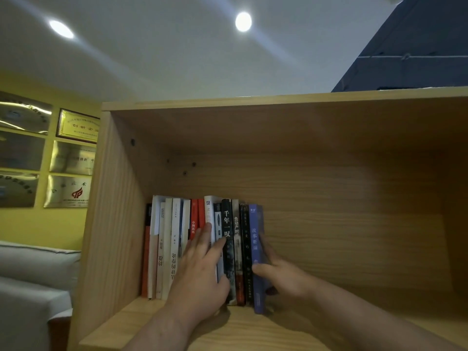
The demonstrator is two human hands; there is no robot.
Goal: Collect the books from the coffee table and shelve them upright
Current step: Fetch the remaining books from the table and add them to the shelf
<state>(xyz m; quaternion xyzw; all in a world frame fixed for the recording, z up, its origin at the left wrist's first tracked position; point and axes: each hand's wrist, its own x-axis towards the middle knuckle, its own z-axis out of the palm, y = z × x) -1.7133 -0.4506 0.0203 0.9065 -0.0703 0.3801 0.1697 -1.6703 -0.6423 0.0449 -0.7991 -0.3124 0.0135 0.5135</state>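
Several books [174, 244] stand upright in a row at the left end of a wooden shelf compartment [329, 224]. The rightmost is a blue-purple book [254, 239], beside black-spined ones [226, 224]. My left hand [200, 272] lies flat against the spines in the middle of the row, fingers straight. My right hand [281, 272] holds the blue-purple book near its lower half, thumb on the spine and fingers along its right cover. That book stands slightly forward of the others.
The shelf floor [316, 325] to the right of the books is bare wood. The compartment's left wall [114, 211] stands beside the row. A grey sofa [33, 287] and framed plaques [76, 127] on a yellow wall lie to the left.
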